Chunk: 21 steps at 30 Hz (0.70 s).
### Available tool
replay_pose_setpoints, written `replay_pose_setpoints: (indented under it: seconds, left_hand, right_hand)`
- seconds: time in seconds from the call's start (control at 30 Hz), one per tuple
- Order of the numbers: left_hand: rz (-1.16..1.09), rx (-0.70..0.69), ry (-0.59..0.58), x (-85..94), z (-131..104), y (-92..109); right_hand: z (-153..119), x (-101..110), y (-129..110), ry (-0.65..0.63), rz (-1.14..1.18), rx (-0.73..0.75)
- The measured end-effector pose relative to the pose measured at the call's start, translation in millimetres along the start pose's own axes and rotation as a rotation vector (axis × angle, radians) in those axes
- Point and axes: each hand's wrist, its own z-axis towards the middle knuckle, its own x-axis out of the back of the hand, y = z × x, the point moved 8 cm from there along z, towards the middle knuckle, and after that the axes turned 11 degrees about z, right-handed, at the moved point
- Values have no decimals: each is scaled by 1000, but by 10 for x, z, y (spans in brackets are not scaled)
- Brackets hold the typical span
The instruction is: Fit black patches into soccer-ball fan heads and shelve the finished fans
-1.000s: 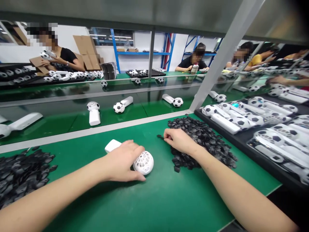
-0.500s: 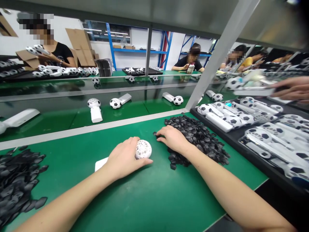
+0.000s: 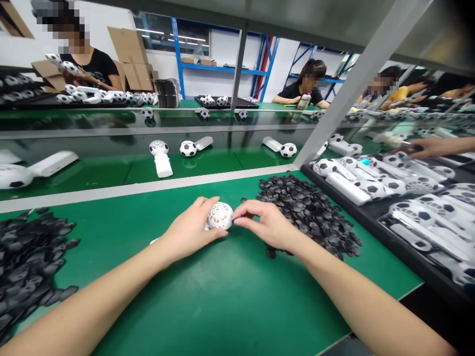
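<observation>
My left hand [image 3: 191,225] is wrapped around a white football-shaped device [image 3: 221,216] with an open lattice head, resting low over the green bench. Its handle lies mostly hidden under that hand. My right hand [image 3: 270,222] is closed in a pinch at the right side of the lattice head. A small black plastic piece [image 3: 233,218] barely shows between its fingertips, right by the ball. Just behind the right hand spreads a heap of black plastic pieces [image 3: 297,198], many of them flat and angular.
Another black heap [image 3: 29,262] lies at the left. A black tray [image 3: 347,210] of finished-looking football devices stands at the right, with a co-worker's hand [image 3: 434,147] over it. Beyond the bench runs a green conveyor [image 3: 222,163] carrying several devices. A slanted metal post [image 3: 334,99] rises between.
My right hand has moved left from the black heap to the ball. The lattice head has been tilted in my left hand. The co-worker's hand has lowered a device toward the tray.
</observation>
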Motion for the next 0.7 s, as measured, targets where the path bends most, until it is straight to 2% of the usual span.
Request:
replay_pose_setpoints:
  seconds: [0.1,0.2,0.43,0.7]
  left_hand:
    - [23,-20,-15,-6,-4,21]
    - [54,-19,-14,2,-11,50]
    - [29,-53,55,49,-3,90]
    - [-38,-82,73,66,16,72]
  right_hand:
    - [-15,-147,-96,-23,89,60]
    - [4,-210,-81,10,51,62]
    - [20,-181,-95,96,3,107]
    - [5,-260,28,85,58,34]
